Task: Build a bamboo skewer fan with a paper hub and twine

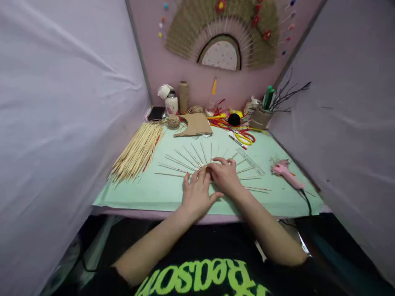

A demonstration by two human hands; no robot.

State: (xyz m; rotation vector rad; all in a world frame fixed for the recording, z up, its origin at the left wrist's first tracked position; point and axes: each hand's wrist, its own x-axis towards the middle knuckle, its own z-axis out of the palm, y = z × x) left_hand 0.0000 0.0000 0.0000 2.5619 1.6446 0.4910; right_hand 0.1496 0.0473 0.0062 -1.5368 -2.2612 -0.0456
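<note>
Thin sticks (184,158) spread in a fan over the pale green tabletop, their inner ends meeting around my fingertips. My left hand (197,196) lies flat with its fingers stretched onto the inner ends and its thumb out to the right. Close beside it, my right hand (224,174) bends its fingers in a pinch at the middle of the fan. Whatever sits between those fingers is hidden. Right of the hands, a clear ruler (250,161) lies beneath or beside some sticks. A few loose sticks (257,189) rest near my right forearm.
A bundle of straw-coloured sticks (140,150) lies left. Behind are cut cardboard (195,124), twine (173,121), a jar (171,103) and yellow-handled scissors (243,139). A pink glue gun (288,174) with a black cord lies right. A large fan (188,31) hangs behind.
</note>
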